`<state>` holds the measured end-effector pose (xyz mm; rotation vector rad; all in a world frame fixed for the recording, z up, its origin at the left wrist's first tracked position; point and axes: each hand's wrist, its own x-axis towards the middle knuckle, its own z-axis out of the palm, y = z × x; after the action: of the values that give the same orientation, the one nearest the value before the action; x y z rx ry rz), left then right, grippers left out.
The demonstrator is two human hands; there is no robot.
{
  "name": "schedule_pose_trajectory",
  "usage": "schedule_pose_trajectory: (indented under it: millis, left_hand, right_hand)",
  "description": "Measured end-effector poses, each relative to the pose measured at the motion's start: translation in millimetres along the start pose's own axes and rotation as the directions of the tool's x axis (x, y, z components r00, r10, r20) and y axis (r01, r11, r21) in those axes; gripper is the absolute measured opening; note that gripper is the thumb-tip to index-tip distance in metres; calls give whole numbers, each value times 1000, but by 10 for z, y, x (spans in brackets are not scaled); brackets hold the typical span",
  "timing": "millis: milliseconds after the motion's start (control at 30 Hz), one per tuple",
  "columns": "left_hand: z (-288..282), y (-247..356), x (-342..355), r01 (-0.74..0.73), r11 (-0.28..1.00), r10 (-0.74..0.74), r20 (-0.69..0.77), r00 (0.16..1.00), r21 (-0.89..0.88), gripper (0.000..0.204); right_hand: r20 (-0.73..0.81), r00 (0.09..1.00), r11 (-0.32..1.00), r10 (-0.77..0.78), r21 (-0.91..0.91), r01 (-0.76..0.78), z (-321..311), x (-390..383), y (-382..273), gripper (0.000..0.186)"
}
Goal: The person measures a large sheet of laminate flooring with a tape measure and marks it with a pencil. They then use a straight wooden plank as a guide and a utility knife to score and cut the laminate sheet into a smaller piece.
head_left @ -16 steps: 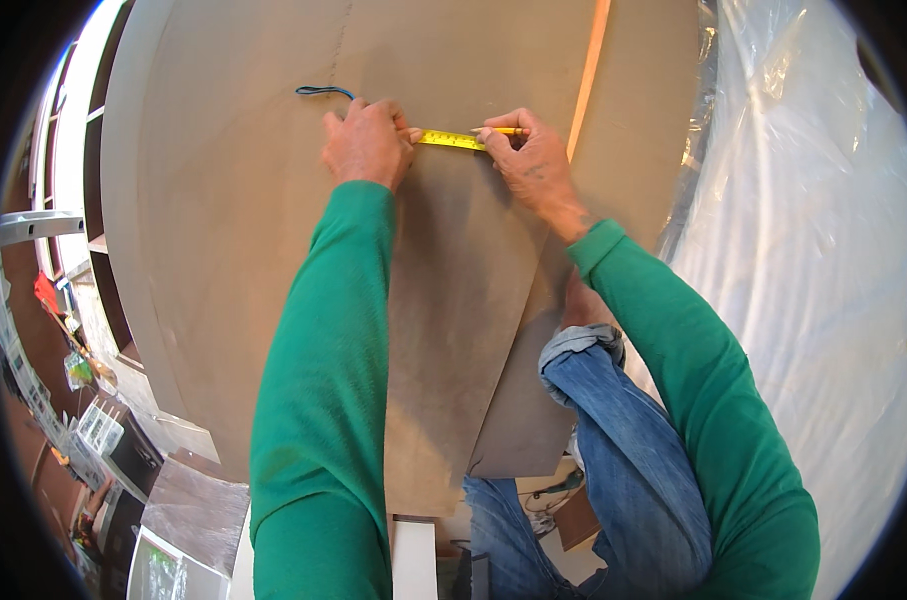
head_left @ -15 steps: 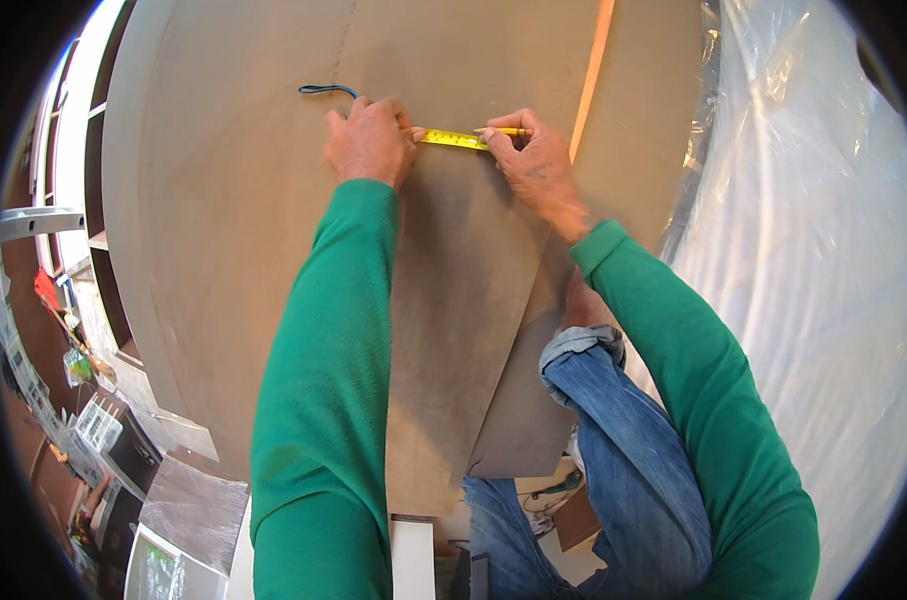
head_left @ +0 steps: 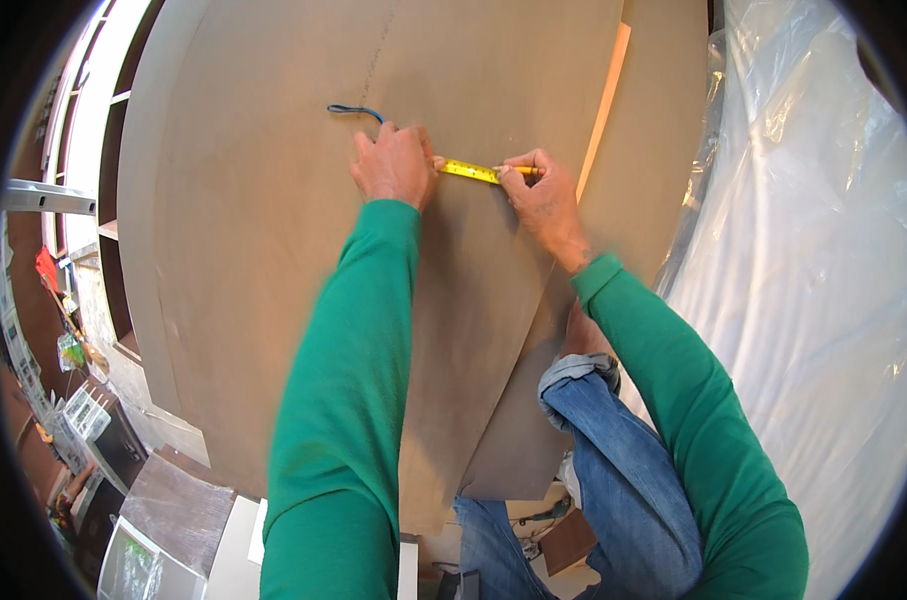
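A yellow tape measure blade [head_left: 469, 171] spans the gap between my hands, over a large grey-brown sheet [head_left: 273, 280]. My left hand [head_left: 393, 166] is closed round the tape measure's case, which the hand mostly hides; a dark blue wrist strap [head_left: 354, 109] loops out beyond it. Between the thumb and fingers of my right hand [head_left: 543, 202] is a yellow pencil [head_left: 525, 170], its tip at the blade's end. A faint dark line of marks [head_left: 377, 62] runs up the sheet past the strap.
A thin orange-brown strip [head_left: 603, 112] lies along the right. Clear plastic sheeting [head_left: 793, 300] covers the right side. At left are shelving [head_left: 123, 190], a metal ladder part [head_left: 53, 197] and assorted gear. My jeans-clad leg [head_left: 623, 450] is beside the sheet's lower right edge.
Both hands, with the tape measure and pencil, appear lower and slightly to the right in the picture. The whole view has shifted too. Both grips stay the same.
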<state>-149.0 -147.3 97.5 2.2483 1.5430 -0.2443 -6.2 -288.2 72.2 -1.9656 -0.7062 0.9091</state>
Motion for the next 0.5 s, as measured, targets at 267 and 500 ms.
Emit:
schedule_pose_trajectory:
  millis: [267, 500]
  left_hand:
    - [-1, 6, -3, 3, 1000, -4, -10, 1000, -30, 21]
    - [-9, 3, -12, 14, 999, -13, 8, 1000, -37, 20]
  right_hand:
    - [7, 1000, 999, -18, 43, 18, 25, -15, 17, 20]
    - [2, 1000, 1000, -29, -4, 29, 36, -4, 14, 21]
